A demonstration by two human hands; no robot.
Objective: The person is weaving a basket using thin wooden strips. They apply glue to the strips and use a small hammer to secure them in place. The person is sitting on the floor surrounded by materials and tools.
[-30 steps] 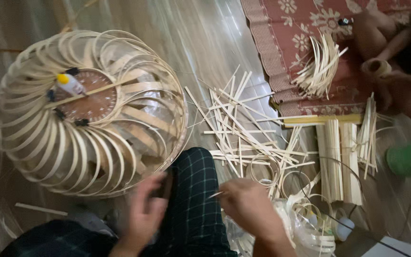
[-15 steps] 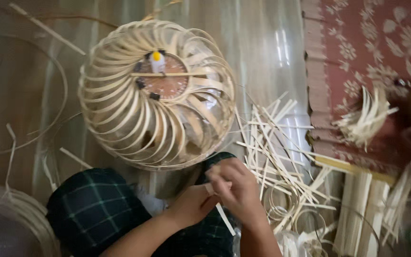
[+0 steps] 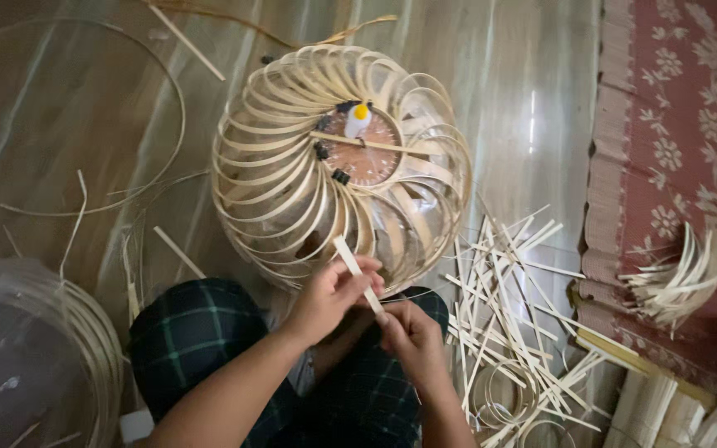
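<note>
Left hand (image 3: 329, 297) and right hand (image 3: 411, 333) pinching one bamboo strip (image 3: 357, 274) between them, just near of the round bamboo frame (image 3: 338, 162), loose strips (image 3: 516, 307) scattered right

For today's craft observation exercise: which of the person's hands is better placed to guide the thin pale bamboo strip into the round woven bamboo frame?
Probably the left hand: it pinches the thin pale bamboo strip nearer the round woven bamboo frame, while the right hand steadies its lower end.
</note>
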